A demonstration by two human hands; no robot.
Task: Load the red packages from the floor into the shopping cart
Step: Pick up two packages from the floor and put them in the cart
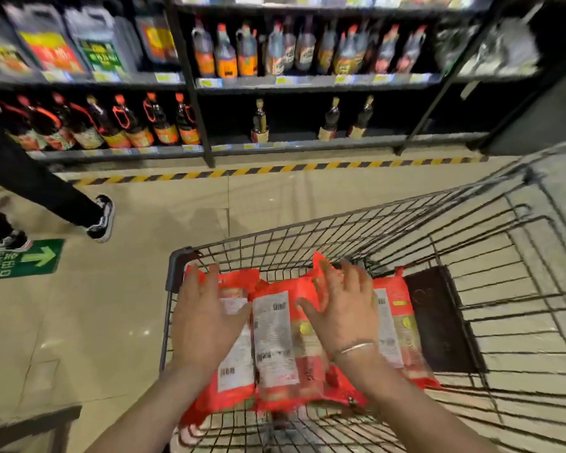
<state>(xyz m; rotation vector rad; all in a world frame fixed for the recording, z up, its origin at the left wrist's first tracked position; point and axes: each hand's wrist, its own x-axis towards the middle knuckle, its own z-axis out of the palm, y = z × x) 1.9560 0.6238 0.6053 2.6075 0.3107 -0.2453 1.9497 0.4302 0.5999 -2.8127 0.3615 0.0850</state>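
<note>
A: Where are the red packages (275, 338)?

B: In the shopping cart (406, 230), lying side by side on its wire floor at the left end, white labels up.

A: And the hands?

B: Both are over them. The left hand (203, 318) has its fingers spread flat above the leftmost package. The right hand (343, 308), bracelet (356, 347) at the wrist, is spread wide too. Neither grips anything; whether they touch the packs is unclear.

A: Around the cart?

B: Bottles fill the shelves (275, 83) behind, and someone's sneaker (103, 219) steps past at left.
</note>
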